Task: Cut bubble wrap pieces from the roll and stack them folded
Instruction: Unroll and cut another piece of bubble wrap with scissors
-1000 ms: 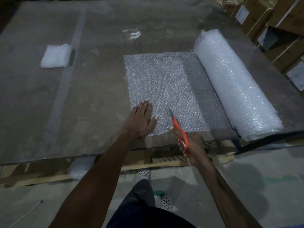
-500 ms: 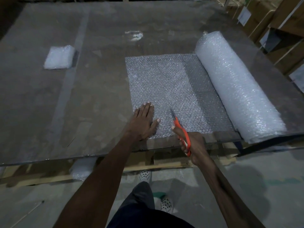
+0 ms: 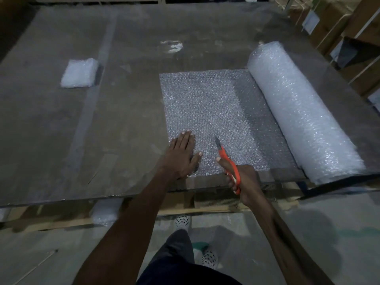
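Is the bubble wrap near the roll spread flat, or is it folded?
Spread flat. The sheet lies in one layer on the table, running out from the roll; the left hand presses it.

Bare table (image 3: 133, 120) leftward, roll (image 3: 304, 120) blocking right, folded stack (image 3: 79, 73) probably clear

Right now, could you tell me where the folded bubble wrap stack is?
The folded bubble wrap stack lies at the table's far left, well apart from the unrolled sheet.

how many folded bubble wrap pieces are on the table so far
1. A single folded bubble wrap piece lies on the far left of the table. More bubble wrap shows below the table's near edge, but whether it is a folded piece cannot be told.
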A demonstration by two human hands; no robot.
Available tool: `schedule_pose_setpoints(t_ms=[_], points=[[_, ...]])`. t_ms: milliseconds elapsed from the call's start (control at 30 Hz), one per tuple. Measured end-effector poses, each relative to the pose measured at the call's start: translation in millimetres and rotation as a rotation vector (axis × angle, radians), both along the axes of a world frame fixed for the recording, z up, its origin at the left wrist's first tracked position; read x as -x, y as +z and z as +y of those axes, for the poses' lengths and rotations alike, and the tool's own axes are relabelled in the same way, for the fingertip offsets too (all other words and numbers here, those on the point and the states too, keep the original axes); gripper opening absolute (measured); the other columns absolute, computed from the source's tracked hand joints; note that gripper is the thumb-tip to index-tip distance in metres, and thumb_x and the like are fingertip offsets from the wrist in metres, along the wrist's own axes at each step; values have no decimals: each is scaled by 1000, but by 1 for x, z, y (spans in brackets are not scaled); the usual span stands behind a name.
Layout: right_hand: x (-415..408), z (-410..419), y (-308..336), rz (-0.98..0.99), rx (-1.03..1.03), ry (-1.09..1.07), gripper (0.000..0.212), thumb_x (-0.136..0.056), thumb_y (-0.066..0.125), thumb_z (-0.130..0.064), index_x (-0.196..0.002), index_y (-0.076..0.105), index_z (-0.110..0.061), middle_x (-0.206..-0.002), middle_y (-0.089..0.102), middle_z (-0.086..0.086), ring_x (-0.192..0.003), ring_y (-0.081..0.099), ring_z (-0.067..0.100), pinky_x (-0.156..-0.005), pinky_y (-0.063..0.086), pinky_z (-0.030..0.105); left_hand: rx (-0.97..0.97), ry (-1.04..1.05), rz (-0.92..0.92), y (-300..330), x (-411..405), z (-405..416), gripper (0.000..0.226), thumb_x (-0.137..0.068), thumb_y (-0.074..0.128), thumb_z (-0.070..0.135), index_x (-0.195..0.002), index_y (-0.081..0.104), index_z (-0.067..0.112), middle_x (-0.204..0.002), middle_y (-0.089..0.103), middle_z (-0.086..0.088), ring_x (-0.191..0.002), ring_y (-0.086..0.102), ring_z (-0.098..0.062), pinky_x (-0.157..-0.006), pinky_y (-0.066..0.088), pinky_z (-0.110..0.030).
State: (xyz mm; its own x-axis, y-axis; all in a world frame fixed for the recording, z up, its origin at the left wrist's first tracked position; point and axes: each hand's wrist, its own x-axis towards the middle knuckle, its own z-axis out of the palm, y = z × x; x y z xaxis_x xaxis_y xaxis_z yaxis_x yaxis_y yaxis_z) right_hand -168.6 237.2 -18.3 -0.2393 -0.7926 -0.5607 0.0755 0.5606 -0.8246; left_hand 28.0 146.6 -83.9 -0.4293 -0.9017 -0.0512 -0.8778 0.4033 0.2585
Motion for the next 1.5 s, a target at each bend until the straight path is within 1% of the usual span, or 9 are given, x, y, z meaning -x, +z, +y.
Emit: schedule_pose_setpoints(t_ms=[333, 400, 467, 533, 733, 967, 1200, 1367, 1500], points=[[-1, -15, -2, -10, 8, 25, 37, -75, 88, -39, -66, 66, -12, -52, 57, 3, -37, 43, 10, -37, 33, 19, -17, 17, 6, 4, 2, 1, 72, -105, 22, 53, -159, 8, 8, -167, 3, -12, -154, -1, -26, -125, 3, -46], [0, -13, -4, -21, 13, 17, 36, -76, 88, -38, -67, 66, -11, -52, 56, 3, -37, 42, 10, -37, 33, 19, 23, 11, 19, 6, 2, -5, 72, -104, 21, 56, -157, 18, 7, -164, 16, -13, -152, 13, -29, -123, 11, -47], [-2, -10, -6, -21, 17, 6, 35, -77, 87, -39, -71, 66, -11, -52, 55, 2, -37, 41, 10, -36, 33, 19, 53, 21, 57, 9, 4, -16, 73, -99, 18, 59, -150, 32, 8, -154, 33, -14, -142, 29, -32, -118, 20, -47], [-3, -10, -5, -21, 13, 0, 36, -78, 87, -40, -70, 66, -12, -53, 54, 3, -37, 40, 10, -36, 32, 18, 56, 35, 74, 10, 6, -31, 75, -96, 15, 59, -146, 38, 8, -148, 39, -16, -136, 35, -34, -114, 24, -49], [-2, -23, -2, -3, -10, -2, 41, -76, 87, -42, -69, 67, -8, -54, 54, 8, -38, 42, 13, -38, 33, 19, -9, 40, 47, 11, 11, -75, 75, -98, 16, 50, -154, 24, 2, -163, 17, -20, -152, 11, -35, -122, 6, -51], [-3, -24, -5, -46, 17, -21, 36, -77, 89, -31, -77, 65, -5, -58, 51, 10, -39, 40, 12, -37, 31, 19, -21, -4, 13, 2, 10, -81, 74, -101, 15, 48, -157, 15, 0, -165, 9, -20, -153, 4, -32, -122, -1, -46], [-1, -30, 1, -17, -1, 8, 40, -78, 86, -41, -74, 69, -5, -55, 55, 7, -37, 41, 10, -37, 32, 19, -14, -3, 6, 1, 10, -80, 73, -101, 15, 48, -158, 13, 1, -166, 6, -19, -154, 3, -31, -123, 1, -47], [-4, -36, -2, -6, -4, 4, 41, -74, 87, -44, -70, 68, -8, -56, 55, 9, -40, 42, 14, -41, 33, 21, -7, -4, 17, -2, 10, -80, 73, -101, 16, 47, -157, 13, 1, -166, 6, -19, -154, 2, -31, -124, 0, -48], [-5, -38, -6, -17, -8, -20, 43, -73, 89, -41, -70, 64, -7, -54, 52, 8, -38, 38, 13, -39, 29, 19, -3, -9, 27, -5, 11, -81, 73, -101, 15, 48, -157, 13, 1, -166, 6, -19, -154, 2, -31, -124, -2, -48]])
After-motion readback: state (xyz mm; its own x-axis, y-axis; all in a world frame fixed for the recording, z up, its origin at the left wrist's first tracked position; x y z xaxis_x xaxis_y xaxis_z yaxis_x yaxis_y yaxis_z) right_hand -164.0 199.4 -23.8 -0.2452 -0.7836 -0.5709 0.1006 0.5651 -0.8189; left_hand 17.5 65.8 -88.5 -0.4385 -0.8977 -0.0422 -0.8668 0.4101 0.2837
